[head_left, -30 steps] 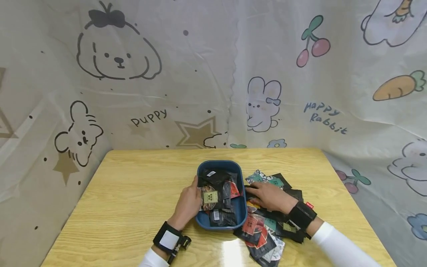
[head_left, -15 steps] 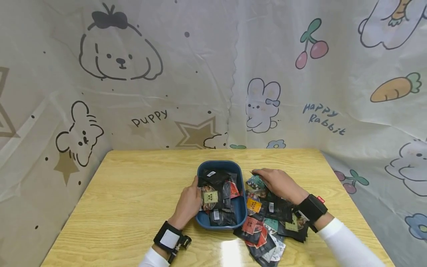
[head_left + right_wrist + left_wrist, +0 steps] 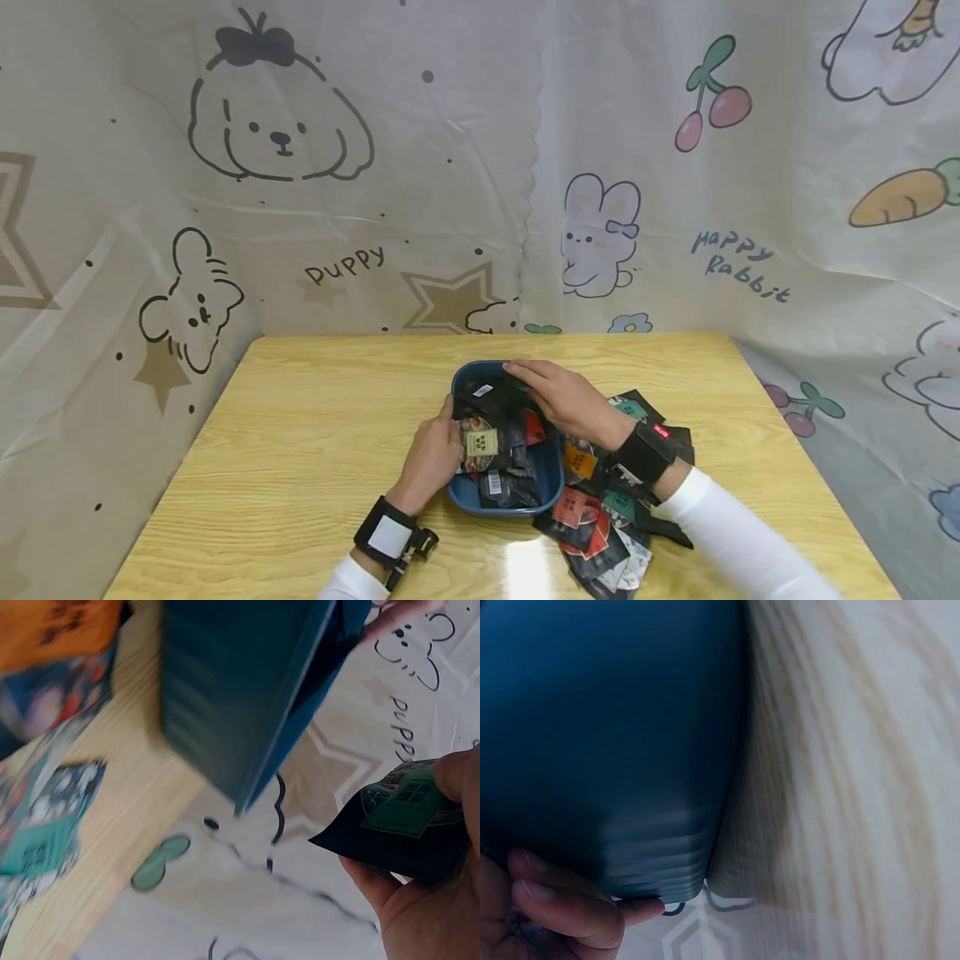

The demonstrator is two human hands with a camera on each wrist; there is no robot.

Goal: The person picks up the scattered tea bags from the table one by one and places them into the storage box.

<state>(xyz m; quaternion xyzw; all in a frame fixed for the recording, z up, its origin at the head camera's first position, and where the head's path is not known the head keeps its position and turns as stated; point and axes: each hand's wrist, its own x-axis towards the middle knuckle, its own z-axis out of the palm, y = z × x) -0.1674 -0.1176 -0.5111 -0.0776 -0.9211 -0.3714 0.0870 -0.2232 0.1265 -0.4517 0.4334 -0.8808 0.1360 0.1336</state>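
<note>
Head view: deep blue rectangular plastic-looking bin (image 3: 506, 510) sits upright on the yellow wood-grain table (image 3: 322, 433). Left hand (image 3: 429, 457) is at its left side, gripping near the rim. Right hand (image 3: 573, 406) is over the far-right corner, fingers bent downward; whatever it holds is mostly hidden from here. Hands well apart, bin between them. Inside the bin: black flat packet with pale-green label (image 3: 482, 443), black packet with white barcode sticker (image 3: 510, 490) at the near end, packet with red label (image 3: 535, 427) by the right wall. Right of the bin, loose overlapping pile: packet with orange label (image 3: 579, 460), packet with coral-red label (image 3: 570, 506), white patterned packet (image 3: 637, 567), others partly under the right forearm. Black strap on each wrist, white sleeves. Pale printed sheet (image 3: 450, 208) behind the table.

Left wrist view: bin's outer wall fills the left half. Left fingers (image 3: 577, 911) curled beside it, one extended along the wall; thumb can't be made out.

Right wrist view: right hand pinches a dark packet with green label (image 3: 405, 814), thumb on the label face, fingers underneath. Packet appears tilted and apart from the bin's rim.
</note>
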